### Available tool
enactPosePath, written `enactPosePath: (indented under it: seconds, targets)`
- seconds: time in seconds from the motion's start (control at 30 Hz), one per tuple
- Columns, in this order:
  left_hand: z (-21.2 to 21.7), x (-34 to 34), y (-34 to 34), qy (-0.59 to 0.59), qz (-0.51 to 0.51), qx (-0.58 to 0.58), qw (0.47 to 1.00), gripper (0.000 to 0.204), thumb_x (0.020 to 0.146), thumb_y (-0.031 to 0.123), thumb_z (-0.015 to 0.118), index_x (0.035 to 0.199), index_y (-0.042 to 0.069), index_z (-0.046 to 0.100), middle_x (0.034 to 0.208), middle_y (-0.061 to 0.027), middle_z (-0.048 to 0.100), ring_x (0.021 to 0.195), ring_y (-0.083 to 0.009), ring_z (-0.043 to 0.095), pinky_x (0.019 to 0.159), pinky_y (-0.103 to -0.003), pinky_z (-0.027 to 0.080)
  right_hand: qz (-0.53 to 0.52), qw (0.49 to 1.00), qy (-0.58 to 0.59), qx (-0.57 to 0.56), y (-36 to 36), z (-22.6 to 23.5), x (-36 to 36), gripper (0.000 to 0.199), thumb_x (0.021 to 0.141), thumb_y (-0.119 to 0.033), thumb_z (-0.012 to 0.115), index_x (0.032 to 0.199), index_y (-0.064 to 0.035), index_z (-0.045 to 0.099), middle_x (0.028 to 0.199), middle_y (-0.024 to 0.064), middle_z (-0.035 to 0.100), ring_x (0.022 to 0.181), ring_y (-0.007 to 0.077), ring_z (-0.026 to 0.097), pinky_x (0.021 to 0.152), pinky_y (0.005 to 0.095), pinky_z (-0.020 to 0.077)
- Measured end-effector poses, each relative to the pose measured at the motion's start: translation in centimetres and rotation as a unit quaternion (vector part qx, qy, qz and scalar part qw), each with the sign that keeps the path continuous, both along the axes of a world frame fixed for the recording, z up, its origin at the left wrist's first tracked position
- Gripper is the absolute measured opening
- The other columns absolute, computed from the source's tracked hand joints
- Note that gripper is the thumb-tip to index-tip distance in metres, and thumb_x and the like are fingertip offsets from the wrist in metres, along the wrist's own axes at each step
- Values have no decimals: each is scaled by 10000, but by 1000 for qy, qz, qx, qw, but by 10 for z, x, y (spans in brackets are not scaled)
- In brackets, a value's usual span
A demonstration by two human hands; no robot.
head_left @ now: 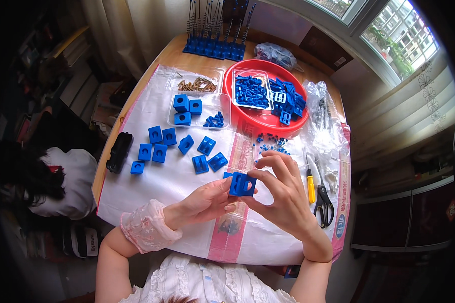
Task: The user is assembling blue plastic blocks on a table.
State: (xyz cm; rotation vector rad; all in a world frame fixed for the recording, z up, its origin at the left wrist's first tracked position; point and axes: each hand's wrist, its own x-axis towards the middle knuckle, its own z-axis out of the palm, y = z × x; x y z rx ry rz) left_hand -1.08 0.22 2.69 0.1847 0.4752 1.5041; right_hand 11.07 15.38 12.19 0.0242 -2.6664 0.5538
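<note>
Between my two hands, over the front middle of the table, is a blue plastic block [242, 184] with a round hole in one face. My left hand [207, 201] grips its left side, thumb on top. The thumb and fingers of my right hand [280, 189] pinch its right side. Beyond my hands lie several loose blue pieces [207, 146] with slots. Farther left sit several blue blocks with round holes [159, 153]. Small blue bits [274, 144] are scattered just past my right hand.
A red basin [231, 96] holds blue parts and a clear tray. Clear boxes [225, 117] contain blocks and brass-coloured screws [199, 84]. Scissors [324, 207] and a yellow-handled screwdriver [310, 188] lie at right, a black case [120, 153] at left. Another person [68, 177] is beyond the left edge.
</note>
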Motion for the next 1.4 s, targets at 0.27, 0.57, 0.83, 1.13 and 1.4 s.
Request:
enactPosePath:
  seconds: [0.27,0.57,0.83,1.13,1.4]
  targets:
    - [-14,-1,0,-30,-23,16,999,458,997,386,460,1309,50,459,1200,-71,576,940,-80,526,740,-240,442,0,1000,-16,13,-2,0,-3,391,651,-175,783,982,-50,617,1030,92,532,1138,299,484,939,436,377]
    - [-26,-2,-3,20,-17,4,1000,360,975,370,529,1210,98,540,1024,44,609,786,-5,494,576,-182,367,9,1000,-22,16,-2,-5,-4,385,663,-190,789,981,-49,622,1059,97,532,1131,295,487,945,438,374]
    - [-23,0,-3,19,-16,-13,1000,328,970,371,536,1169,111,568,955,68,605,736,1,468,536,-178,337,15,999,-34,16,-2,-3,-3,394,664,-202,794,983,-50,620,1064,96,526,1135,293,485,949,439,372]
    - [-25,-1,-3,20,-22,-25,999,314,940,323,613,1177,125,554,1024,70,611,762,18,510,589,-172,368,20,999,-39,21,-2,-5,-4,388,675,-205,789,987,-54,615,1055,91,521,1135,294,482,953,442,371]
    - [-23,0,-1,40,-27,-38,998,347,942,411,558,1150,133,570,934,72,597,698,2,457,567,-169,363,21,999,-37,22,-2,-5,-4,393,667,-203,792,986,-57,616,1055,90,520,1129,296,484,956,444,370]
